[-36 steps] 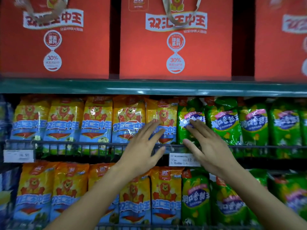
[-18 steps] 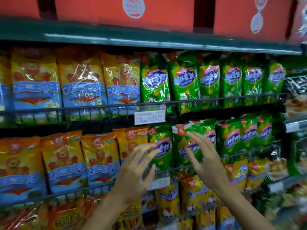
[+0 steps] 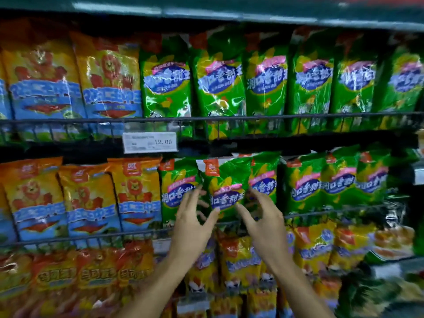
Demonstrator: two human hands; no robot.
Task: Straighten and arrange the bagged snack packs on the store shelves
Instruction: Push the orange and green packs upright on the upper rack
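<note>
Closing in from both sides on one tilted green snack pack point(image 3: 226, 189) at frame centre, on the middle shelf tier, just behind the wire rail point(image 3: 321, 213). Dropped there from the tier above, where both hands had pressed on packs beside the price tag point(image 3: 150, 142) a second earlier. Left hand point(image 3: 192, 228) spread wide, thumb tip touching the pack's lower left edge; right hand point(image 3: 263, 223) likewise spread, fingers curled at the right edge over the neighbouring green pack point(image 3: 263, 180); nothing gripped yet. Leaned leftward against the upright green pack point(image 3: 177, 191) to its left, out of line with the row. Judged: upper row finished with, this crooked pack next for squaring. Only one view given.
</note>
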